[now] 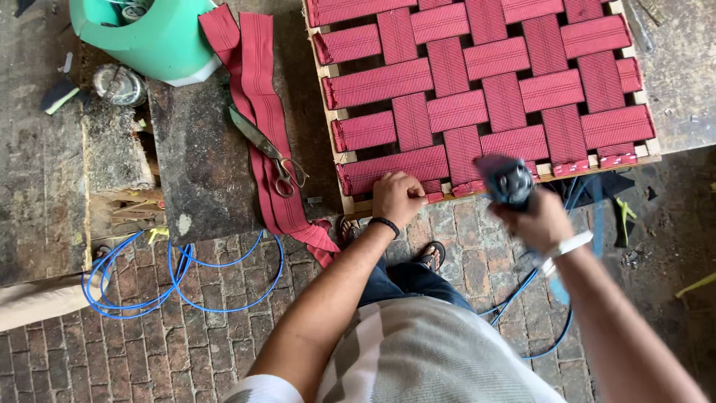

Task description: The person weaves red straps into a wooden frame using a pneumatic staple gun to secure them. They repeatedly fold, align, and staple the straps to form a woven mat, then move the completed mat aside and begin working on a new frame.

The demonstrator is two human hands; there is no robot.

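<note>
Right hand (538, 218) clenched around a dark, motion-blurred staple gun (507, 179), held just off the near rail of the wooden frame (344, 157). Left hand (397, 197) pressed, fingers curled, on a woven red webbing (477, 75) end at that rail. Loose webbing strip (257, 82) and scissors (268, 149) lie left; blue air hose (186, 280) trails underfoot. Risks: fingers sit near the firing point; the hose could snag a foot.

Near edge of wooden frame (347, 203): occupied by left hand (397, 197) and by right hand (538, 220) gripping a blurred dark tool (507, 179). Open passage is left between the 2 hands. Left approach is obstructed by scissors (270, 151) lying on loose red webbing (262, 112). Brick floor is crossed by blue hose (179, 280).
</note>
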